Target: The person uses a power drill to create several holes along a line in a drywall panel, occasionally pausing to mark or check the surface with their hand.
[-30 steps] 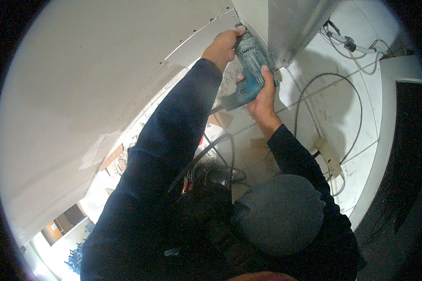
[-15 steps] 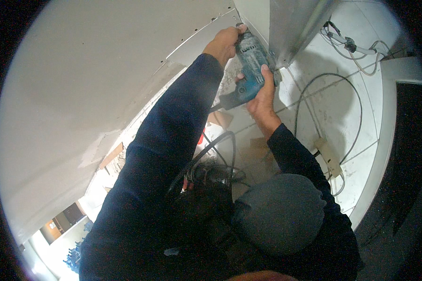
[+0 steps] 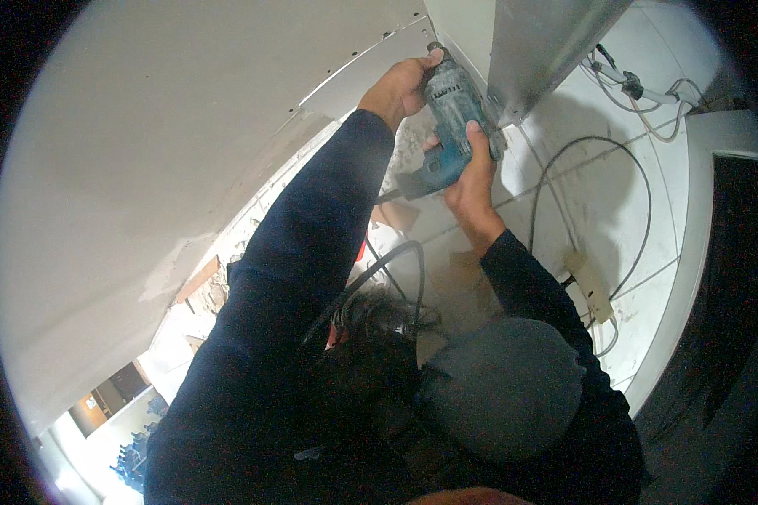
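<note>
A dusty teal power drill is held in both hands at the upper middle, beside the foot of the wall. My right hand is closed round its handle, with the thumb along the body. At the chuck end, my left hand grips the front of the drill, thumb near the tip. What lies at the far end of the tip cannot be made out. From the handle's base a dark cord runs off behind my left sleeve.
A pale wall panel fills the left side. A grey metal post stands right of the drill. On the tiled floor lie a looped black cable, a cream power strip, white wires and a brown block.
The drill and both hands keep nearly the same hold. My left hand and forearm have shifted slightly left and down, and the view has moved a little.
</note>
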A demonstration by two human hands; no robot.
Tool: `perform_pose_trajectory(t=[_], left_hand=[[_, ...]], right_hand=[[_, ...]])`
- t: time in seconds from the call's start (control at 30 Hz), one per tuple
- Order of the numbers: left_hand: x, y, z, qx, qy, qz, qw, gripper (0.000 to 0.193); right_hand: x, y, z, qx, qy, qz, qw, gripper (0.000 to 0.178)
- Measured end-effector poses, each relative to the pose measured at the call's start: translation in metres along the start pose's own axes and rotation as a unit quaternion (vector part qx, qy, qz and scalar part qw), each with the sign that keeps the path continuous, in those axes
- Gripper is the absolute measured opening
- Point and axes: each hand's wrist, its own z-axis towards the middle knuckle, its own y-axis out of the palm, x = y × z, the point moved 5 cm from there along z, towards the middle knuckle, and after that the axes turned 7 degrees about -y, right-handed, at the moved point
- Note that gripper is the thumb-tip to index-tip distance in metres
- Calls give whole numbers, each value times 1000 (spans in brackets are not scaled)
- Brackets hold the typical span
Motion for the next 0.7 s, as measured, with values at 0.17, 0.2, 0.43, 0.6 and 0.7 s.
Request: perform_pose_trajectory(t=[0.17, 0.2, 0.43, 0.6, 0.7], left_hand=[[9, 23, -7, 112, 10, 74, 991, 31], [12, 31, -21, 176, 12, 78, 981, 36], [-9, -10, 6, -71, 30, -90, 993, 42], [6, 12, -20, 153, 78, 28, 985, 40], [19, 28, -40, 256, 38, 129, 957, 39]], right_hand=[[0, -7, 9, -15, 3, 52, 999, 36], [-1, -10, 10, 3, 6, 72, 997, 36], [-1, -8, 8, -11, -23, -30, 999, 42], [-4, -3, 4, -20, 27, 54, 998, 43], [-3, 2, 2, -3, 50, 70, 996, 44]])
